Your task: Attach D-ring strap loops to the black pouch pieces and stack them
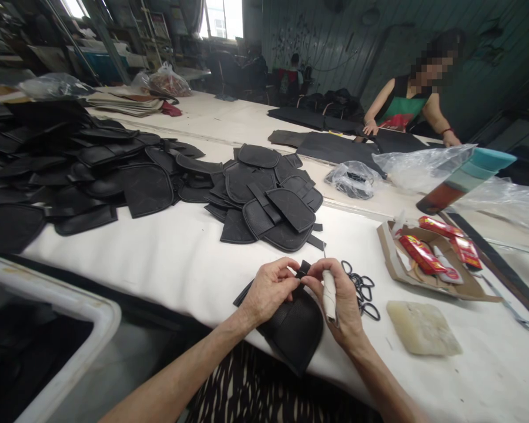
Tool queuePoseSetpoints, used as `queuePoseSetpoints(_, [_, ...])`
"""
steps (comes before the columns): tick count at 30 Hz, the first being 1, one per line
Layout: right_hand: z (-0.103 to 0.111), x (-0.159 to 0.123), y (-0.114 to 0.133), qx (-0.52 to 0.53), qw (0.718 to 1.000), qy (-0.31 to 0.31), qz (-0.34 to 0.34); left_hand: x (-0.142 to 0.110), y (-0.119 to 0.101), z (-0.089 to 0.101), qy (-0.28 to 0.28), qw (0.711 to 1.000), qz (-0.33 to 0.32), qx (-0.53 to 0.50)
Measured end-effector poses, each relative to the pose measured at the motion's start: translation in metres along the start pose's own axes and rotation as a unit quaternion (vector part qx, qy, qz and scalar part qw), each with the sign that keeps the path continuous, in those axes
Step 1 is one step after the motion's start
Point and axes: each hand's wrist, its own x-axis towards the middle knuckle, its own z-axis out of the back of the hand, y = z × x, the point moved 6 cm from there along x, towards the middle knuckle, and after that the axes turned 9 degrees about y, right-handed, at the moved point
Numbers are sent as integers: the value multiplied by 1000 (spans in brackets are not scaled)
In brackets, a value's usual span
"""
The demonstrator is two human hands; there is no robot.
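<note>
A black leather piece (pixel 297 329) with a rounded end lies at the table's front edge, partly overhanging it. My left hand (pixel 268 291) pinches the narrow black strap (pixel 304 269) at its top. From the other side, the thumb and index finger of my right hand (pixel 341 294) meet the same strap. Tucked in my right palm is an awl (pixel 330 294) with a pale wrapped handle, its thin metal point upward. Several black metal rings (pixel 365 288) lie just right of that hand. A heap of similar black leather pieces (pixel 273 200) sits beyond my hands.
At right are an open cardboard box (pixel 438 288) with red packets, a yellowish block (pixel 423 329) and a tilted bottle (pixel 465 179). More black pieces (pixel 70 158) cover the left side. A white-rimmed bin (pixel 110 317) stands at lower left. Across the table, a person (pixel 405 106) handles dark sheets.
</note>
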Motion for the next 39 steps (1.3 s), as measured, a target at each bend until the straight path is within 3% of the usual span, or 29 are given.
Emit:
queuePoseSetpoints(9, [-3, -1, 8, 7, 998, 41, 51, 2, 3, 1, 23, 1000, 11, -15])
queuePoseSetpoints(16, [4, -11, -7, 47, 997, -34, -41, 1, -1, 1, 7, 1000, 9, -12])
queuePoseSetpoints(19, [2, -11, -4, 74, 994, -37, -64, 0, -1, 1, -6, 1000, 11, -13])
queuePoseSetpoints(23, [-1, -6, 4, 98, 992, -29, -71, -4, -3, 1, -34, 999, 12, -12])
queuePoseSetpoints(29, [4, 8, 15, 91, 995, 12, -46, -14, -15, -2, -126, 992, 7, -23])
queuePoseSetpoints(32, [9, 14, 20, 89, 995, 17, -35, -20, -21, -6, -126, 992, -8, -18])
queuePoseSetpoints(36, [11, 16, 18, 93, 995, 16, -33, -39, -24, 4, -168, 985, -6, 31])
queuePoseSetpoints(38, [10, 14, 16, 100, 994, 15, -30, -46, -19, 9, -149, 989, 25, -7])
queuePoseSetpoints(39, [9, 12, 15, 104, 994, 13, -28, -48, -12, 7, -105, 991, 65, -56])
